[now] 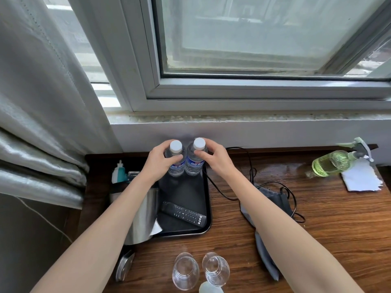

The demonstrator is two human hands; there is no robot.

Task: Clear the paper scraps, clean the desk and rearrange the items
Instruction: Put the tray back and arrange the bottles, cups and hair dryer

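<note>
Two clear water bottles with white caps stand side by side at the far end of a black tray [208, 216] on the wooden desk [330, 225]. My left hand [158, 161] grips the left bottle [175, 160] near its shoulder. My right hand [213, 158] grips the right bottle [195, 159] the same way. A black remote control [183, 212] lies at the near end of the tray. A white paper piece [360, 179] lies at the desk's far right, under a tipped spray bottle [332, 162] of green liquid.
A steel kettle [146, 216] stands left of the tray, partly behind my left arm. Two empty glasses [200, 269] stand at the near edge. A grey cloth [273, 199] and a black cable [251, 176] lie right of the tray. Curtain at left, window sill behind.
</note>
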